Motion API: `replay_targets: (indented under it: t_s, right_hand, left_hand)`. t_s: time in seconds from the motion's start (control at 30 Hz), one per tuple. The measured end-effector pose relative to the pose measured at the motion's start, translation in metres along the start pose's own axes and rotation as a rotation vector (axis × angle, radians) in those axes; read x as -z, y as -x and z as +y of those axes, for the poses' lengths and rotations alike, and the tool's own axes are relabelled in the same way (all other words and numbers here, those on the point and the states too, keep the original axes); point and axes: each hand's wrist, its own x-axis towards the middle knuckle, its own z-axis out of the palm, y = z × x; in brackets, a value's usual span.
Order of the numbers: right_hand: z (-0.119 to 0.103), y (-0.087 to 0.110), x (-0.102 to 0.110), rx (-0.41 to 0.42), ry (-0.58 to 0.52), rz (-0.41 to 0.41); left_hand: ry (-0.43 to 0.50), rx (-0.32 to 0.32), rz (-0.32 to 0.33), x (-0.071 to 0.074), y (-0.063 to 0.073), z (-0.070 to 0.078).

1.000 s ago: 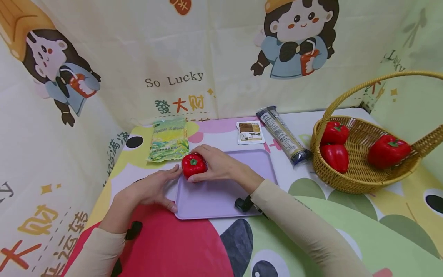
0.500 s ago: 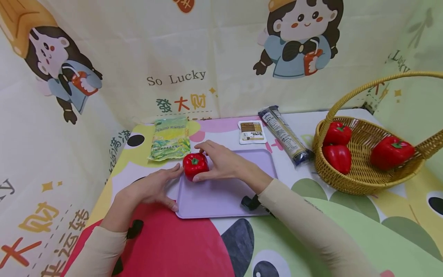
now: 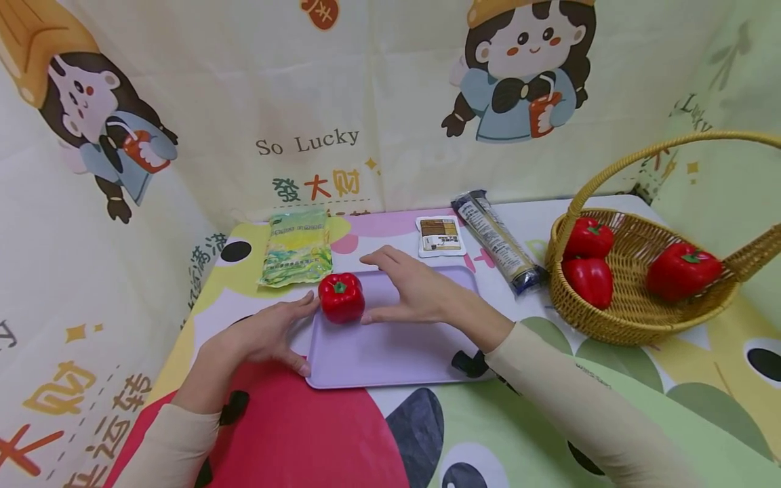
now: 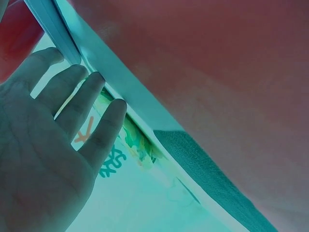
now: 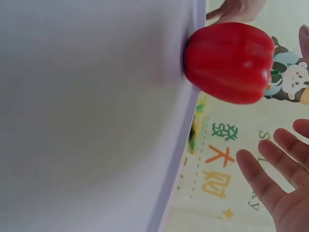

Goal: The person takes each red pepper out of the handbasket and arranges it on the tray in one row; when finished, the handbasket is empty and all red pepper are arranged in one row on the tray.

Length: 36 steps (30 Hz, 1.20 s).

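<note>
A red bell pepper [image 3: 341, 298] with a green stem stands upright at the left end of the lilac tray [image 3: 396, 352]. My right hand [image 3: 415, 288] hovers over the tray just right of the pepper, thumb and fingers spread and holding nothing; in the right wrist view a gap shows between its fingers and the pepper [image 5: 229, 63]. At the tray's left edge my left hand [image 3: 262, 337] rests with fingers extended, thumb by the near corner and fingertips close to the pepper. The left wrist view shows those straight fingers [image 4: 91, 101] along the tray's rim.
A wicker basket [image 3: 634, 332] with a tall handle holds three red peppers [image 3: 682, 272] at the right. Behind the tray lie a green-yellow packet [image 3: 297, 247], a small brown-and-white packet [image 3: 441, 236] and a long dark-ended package [image 3: 499, 240]. A printed cloth wall [image 3: 403, 149] rises behind.
My right hand has let go of the red bell pepper and moved away to the right, its fingers spreading. The pepper stays on the tray. My left hand has barely moved.
</note>
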Motion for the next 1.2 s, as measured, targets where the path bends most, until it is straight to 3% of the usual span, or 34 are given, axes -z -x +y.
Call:
replay_targets:
  t_s: [0.53,1.2]
  right_hand:
    - [0.006,0.047,0.026,0.081,0.080,0.011]
    - [0.016,0.094,0.050,0.077,0.153,0.084]
  left_hand:
    - [0.001,-0.006,-0.010,0.000,0.000,0.000]
    - [0.007,-0.010,-0.008,-0.001,-0.001,-0.004]
